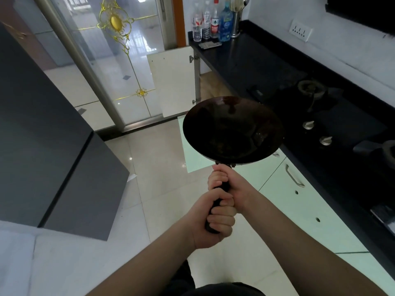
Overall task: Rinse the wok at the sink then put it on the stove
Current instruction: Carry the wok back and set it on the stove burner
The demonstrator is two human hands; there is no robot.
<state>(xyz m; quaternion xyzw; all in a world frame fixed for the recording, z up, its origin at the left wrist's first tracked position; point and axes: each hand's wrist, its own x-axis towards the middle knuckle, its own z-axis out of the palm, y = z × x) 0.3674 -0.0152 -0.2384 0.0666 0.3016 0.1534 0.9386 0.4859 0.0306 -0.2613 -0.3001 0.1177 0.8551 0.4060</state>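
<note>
A dark round wok [233,130] is held in the air over the floor, just left of the black counter. Its black handle points back toward me. My right hand [228,182] grips the handle close to the wok's rim. My left hand [213,218] grips the handle's end, lower down. The wok's inside looks dark with some shiny wet patches. The gas stove [333,116] is set in the counter to the right, with one burner [311,87] farther away and another [384,150] at the right edge. No sink is in view.
Two stove knobs [316,131] sit at the counter's front. Bottles and a utensil holder [215,20] stand at the counter's far end. A white cabinet door [173,82] hangs open beyond the wok. A dark grey cabinet [49,146] stands at left, with a glass sliding door [119,60] behind.
</note>
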